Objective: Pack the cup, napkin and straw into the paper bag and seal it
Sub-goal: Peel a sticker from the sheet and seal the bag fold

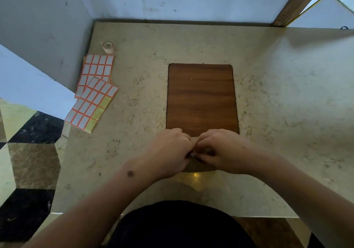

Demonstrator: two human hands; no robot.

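Although the task names a cup, napkin and straw, none of them shows, and the bag (197, 168) itself is barely visible: only a tan, flat edge peeks out beneath and between the two hands at the near middle of the table (287, 94). The left hand (170, 152) and right hand (220, 152) are pressed together, fingertips curled inward and pinching something small at that edge; what exactly, I cannot tell. My guess is they are working the bag's mouth or a sticker, so packing looks unstarted or hidden, with sealing still to come. Beyond the hands lies a wooden board (201, 98). Far left sit label sheets (93, 92) and a tape roll (108, 46), well apart from the hands.
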